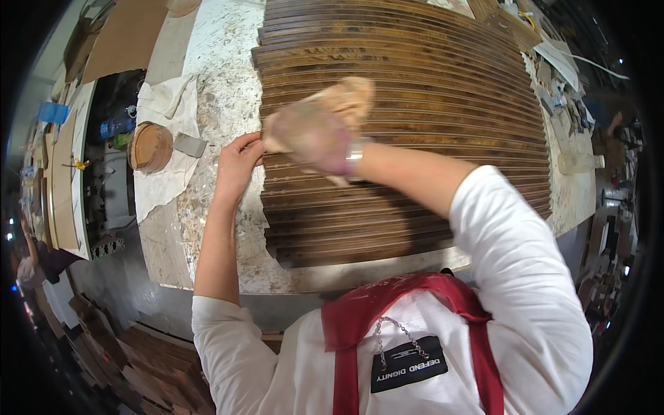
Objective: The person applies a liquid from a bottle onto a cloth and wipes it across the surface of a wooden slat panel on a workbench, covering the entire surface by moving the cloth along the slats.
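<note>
Long dark brown wooden strips [415,138] lie side by side across the work table, their left ends slightly uneven. My right hand [311,138], in a stained thin glove, is closed on a tan cloth [351,100] and presses over the left part of the strips. Motion blurs this hand and the cloth. At the strips' left ends, my left hand [240,164] is bare, its fingers and thumb closed about the end of one strip; the fingertips are partly hidden.
On the table's left, a round brown tub [150,147] and a small grey block [189,145] rest on a white cloth [169,180]. A clear bottle [579,163] lies at the right edge. Beyond the left edge stands a shelf unit with a blue-capped bottle [117,126].
</note>
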The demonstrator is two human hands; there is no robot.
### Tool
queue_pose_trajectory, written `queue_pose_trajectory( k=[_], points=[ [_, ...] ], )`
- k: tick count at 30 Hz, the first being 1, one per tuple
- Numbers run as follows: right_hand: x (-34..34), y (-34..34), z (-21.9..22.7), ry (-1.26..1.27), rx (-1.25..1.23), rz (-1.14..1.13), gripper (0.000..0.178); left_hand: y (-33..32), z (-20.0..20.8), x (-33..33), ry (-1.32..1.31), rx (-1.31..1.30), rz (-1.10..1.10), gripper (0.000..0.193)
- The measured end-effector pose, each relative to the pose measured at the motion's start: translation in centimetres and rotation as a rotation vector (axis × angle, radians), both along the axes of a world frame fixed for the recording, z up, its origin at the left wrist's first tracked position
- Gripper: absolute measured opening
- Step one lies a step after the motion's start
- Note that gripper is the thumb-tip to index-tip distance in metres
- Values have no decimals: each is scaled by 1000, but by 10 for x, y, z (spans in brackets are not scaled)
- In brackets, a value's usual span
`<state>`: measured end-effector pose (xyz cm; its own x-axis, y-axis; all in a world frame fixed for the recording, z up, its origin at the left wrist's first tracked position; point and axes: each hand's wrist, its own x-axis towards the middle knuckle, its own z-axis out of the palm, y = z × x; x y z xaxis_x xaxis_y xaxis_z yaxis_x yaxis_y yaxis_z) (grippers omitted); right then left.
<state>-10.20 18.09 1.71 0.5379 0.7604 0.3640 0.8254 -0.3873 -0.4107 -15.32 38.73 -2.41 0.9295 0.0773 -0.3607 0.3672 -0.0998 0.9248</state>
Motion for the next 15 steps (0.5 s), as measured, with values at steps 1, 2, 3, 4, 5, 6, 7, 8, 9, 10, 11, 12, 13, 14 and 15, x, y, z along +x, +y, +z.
queue_pose_trajectory(
  k=[1,2,3,4,5,6,7,8,9,10,11,12,13,14,15],
  points=[
    [1,26,9,20,-185,-73,24,5,-7,2,17,-57,-1,32],
    [3,23,16,129,-119,-56,27,10,-6,5,32,-108,-10,32],
    [7,16,19,242,-55,-26,29,12,-3,3,41,-121,-24,38],
    [11,3,21,355,9,1,32,12,2,4,0,-122,-41,41],
    [8,-26,35,414,10,-83,38,13,5,5,-42,-129,-48,44],
    [6,-57,47,475,16,-171,46,13,8,4,-78,-136,-56,48],
    [3,-92,63,503,-4,-275,47,12,16,2,-69,-52,-75,56],
    [-1,-130,63,559,69,-437,44,12,18,3,-52,6,-128,57],
    [-3,-163,80,519,-14,-466,42,13,17,3,-31,63,-175,57],
    [-3,-199,79,389,-142,-472,41,12,18,4,-12,125,-229,58],
    [-10,-226,66,370,-226,-571,41,8,19,8,1,103,-231,57],
    [-14,-253,44,152,-359,-476,38,6,16,8,-32,100,-232,57],
    [-19,-250,32,61,-353,-468,39,5,10,7,-65,100,-229,57],
    [-18,-243,26,-35,-348,-451,40,5,6,7,-101,99,-215,56],
    [-14,-216,27,-45,-288,-384,34,6,4,7,-88,114,-219,56]
  ],
)
